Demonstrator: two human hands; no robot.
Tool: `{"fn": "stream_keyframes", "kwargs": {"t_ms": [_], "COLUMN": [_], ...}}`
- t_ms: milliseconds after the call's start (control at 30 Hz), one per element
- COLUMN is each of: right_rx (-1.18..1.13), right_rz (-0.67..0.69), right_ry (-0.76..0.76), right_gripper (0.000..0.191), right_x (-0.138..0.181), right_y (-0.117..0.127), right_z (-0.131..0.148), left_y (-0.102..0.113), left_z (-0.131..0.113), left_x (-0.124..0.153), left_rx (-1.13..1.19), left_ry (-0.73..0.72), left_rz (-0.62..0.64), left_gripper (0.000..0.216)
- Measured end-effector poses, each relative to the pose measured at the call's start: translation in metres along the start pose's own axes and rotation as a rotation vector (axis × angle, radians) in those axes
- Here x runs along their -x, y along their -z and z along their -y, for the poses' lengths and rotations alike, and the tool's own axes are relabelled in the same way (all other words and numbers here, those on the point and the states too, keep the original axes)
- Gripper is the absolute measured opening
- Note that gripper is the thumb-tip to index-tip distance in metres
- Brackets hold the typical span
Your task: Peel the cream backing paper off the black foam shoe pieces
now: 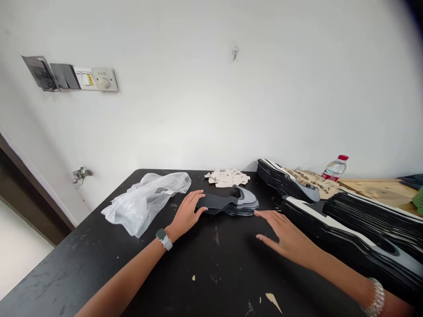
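A small stack of black and grey cut pieces (216, 202), shaped like flat shoe uppers, lies near the middle of the black table. Its right end is curved and grey. My left hand (188, 210) holds the stack's left end, with fingers along the far side and the thumb at the near edge. My right hand (289, 235) is open, thumb apart from the fingers, its fingertips close to the stack's grey end. Whether they touch it I cannot tell.
A crumpled white plastic bag (145, 200) lies left. Cream scraps (228, 178) sit behind the stack. Larger piles of black-and-white pieces (343, 233) fill the right side, near a red-capped bottle (335, 169). The black table (185, 281) meets a white wall (205, 110).
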State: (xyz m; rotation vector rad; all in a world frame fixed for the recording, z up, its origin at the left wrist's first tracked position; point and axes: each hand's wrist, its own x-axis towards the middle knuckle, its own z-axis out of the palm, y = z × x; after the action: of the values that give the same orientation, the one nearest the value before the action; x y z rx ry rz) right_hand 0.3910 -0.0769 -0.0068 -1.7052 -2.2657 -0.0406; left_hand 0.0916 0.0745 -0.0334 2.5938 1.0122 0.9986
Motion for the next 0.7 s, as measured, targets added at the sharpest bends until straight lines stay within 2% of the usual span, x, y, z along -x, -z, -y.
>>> {"fn": "stream_keyframes", "kwargs": {"t_ms": [67, 133, 233, 267, 300, 367, 400, 467, 600, 700], "right_rx": [-0.017, -0.055, -0.161, -0.187, -0.196, -0.121, -0.102, -0.069, 0.039, 0.139], "right_rz": [-0.082, -0.23, -0.529, -0.577, -0.557, -0.376, -0.317, -0.216, -0.009, 0.103], "right_ry": [-0.009, -0.009, -0.028, -0.046, -0.061, -0.103, -0.104, -0.099, -0.095, -0.092], "right_gripper": [0.054, 0.052, 0.04, 0.037, 0.033, 0.034, 0.034, 0.032, 0.027, 0.027], "right_x": [-0.004, -0.015, -0.046, -0.06, -0.075, -0.107, -0.122, -0.149, -0.187, -0.204], "right_y": [0.004, 0.013, 0.032, 0.038, 0.042, 0.043, 0.04, 0.025, -0.018, -0.042], "right_z": [0.001, 0.002, -0.002, -0.005, -0.009, -0.021, -0.028, -0.041, -0.057, -0.059], "left_y": [0.003, 0.005, 0.005, 0.003, 0.0, -0.008, -0.014, -0.025, -0.052, -0.076], "left_z": [-0.019, -0.046, -0.09, -0.102, -0.112, -0.123, -0.124, -0.12, -0.101, -0.091], "left_x": [0.003, 0.009, 0.025, 0.032, 0.039, 0.053, 0.059, 0.068, 0.074, 0.076], "left_rx": [0.033, 0.071, 0.1, 0.083, 0.061, 0.02, 0.0, -0.007, 0.072, -0.004], "left_ry": [-0.057, -0.125, -0.202, -0.201, -0.168, -0.148, -0.155, -0.179, -0.242, -0.288], "left_rz": [-0.026, -0.016, 0.091, 0.152, 0.206, 0.33, 0.386, 0.419, 0.385, 0.269], "left_gripper": [0.029, 0.029, 0.028, 0.029, 0.031, 0.03, 0.032, 0.042, 0.051, 0.045]}}
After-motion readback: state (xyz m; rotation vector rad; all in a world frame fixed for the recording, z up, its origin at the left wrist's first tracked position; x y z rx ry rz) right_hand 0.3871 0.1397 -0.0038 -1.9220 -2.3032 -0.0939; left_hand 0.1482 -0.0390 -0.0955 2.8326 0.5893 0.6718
